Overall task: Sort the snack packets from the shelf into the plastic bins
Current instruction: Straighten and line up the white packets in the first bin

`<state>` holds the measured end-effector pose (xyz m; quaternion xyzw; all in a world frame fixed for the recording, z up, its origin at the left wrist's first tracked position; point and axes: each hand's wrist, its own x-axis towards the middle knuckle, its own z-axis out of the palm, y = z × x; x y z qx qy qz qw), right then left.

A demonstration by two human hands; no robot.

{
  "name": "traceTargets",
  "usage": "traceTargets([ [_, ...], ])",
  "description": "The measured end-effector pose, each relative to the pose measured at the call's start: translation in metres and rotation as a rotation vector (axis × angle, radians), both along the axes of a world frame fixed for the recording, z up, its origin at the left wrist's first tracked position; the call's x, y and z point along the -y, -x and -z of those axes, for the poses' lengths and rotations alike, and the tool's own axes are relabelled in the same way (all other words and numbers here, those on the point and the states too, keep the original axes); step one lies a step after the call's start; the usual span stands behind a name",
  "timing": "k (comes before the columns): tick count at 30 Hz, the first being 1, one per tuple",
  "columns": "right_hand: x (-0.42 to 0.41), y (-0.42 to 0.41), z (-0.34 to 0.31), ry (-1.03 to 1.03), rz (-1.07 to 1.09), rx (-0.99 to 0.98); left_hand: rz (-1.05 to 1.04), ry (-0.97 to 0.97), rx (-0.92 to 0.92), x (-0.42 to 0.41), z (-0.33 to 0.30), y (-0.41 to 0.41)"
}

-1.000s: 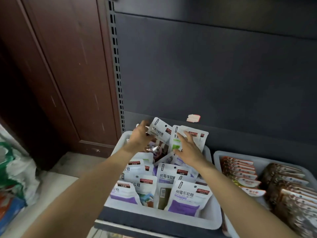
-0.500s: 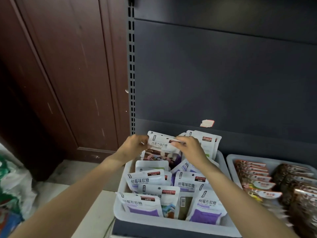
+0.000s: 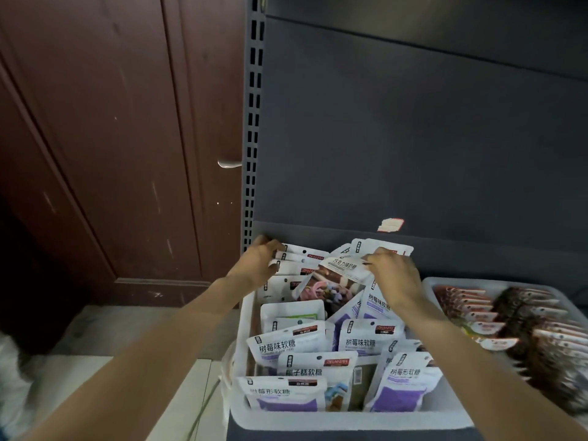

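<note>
Head view: right hand (image 3: 394, 276) pinches the top edge of a white chocolate-candy pouch (image 3: 337, 280), tilted over the rear of the white plastic bin (image 3: 346, 420). Left hand (image 3: 259, 261) grips stacked white pouches (image 3: 299, 261) just left of it.

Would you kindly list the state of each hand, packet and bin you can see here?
left hand: holds the white packets standing at the bin's back left.
right hand: pinches the tilted chocolate packet.
left bin: crowded with upright packets.
right bin: holds rows of brown packets.
wooden door: closed.
</note>
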<state>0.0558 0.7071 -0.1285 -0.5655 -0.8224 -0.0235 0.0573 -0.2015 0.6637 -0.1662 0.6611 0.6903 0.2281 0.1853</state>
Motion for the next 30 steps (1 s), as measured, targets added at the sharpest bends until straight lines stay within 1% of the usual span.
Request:
traceTargets([
  [1,0.000,0.002,-0.002,-0.008,-0.037,0.010,-0.009,-0.021,0.017,0.000,0.001,0.000],
  [4,-0.001,0.013,-0.005,0.093,-0.144,-0.002,0.010,-0.006,0.051,0.000,0.006,0.002],
  [9,-0.002,0.038,-0.003,0.156,-0.248,0.107,0.078,0.056,0.076,0.002,0.005,0.009],
  [13,0.000,0.057,0.009,0.292,-0.309,0.111,0.048,0.058,0.169,0.002,0.003,0.015],
  [15,0.002,0.061,0.015,0.280,-0.322,0.117,0.029,0.067,0.217,0.004,0.003,0.015],
  [18,0.001,0.061,0.020,0.129,-0.314,0.172,0.020,0.075,0.256,0.008,0.004,0.012],
  [20,0.000,0.059,0.024,0.073,-0.290,0.195,0.007,0.075,0.272,0.011,0.005,0.009],
  [23,0.004,0.043,0.029,0.088,-0.212,0.256,-0.013,0.093,0.241,0.015,0.007,0.007],
  [26,0.008,0.019,0.030,0.104,-0.158,0.303,0.015,0.133,0.215,0.017,0.011,0.006],
  [28,0.008,0.014,0.023,0.120,-0.136,0.246,0.024,0.142,0.199,0.017,0.011,0.006],
  [30,0.006,0.019,0.013,0.128,-0.110,0.115,0.025,0.141,0.179,0.016,0.010,0.005],
])
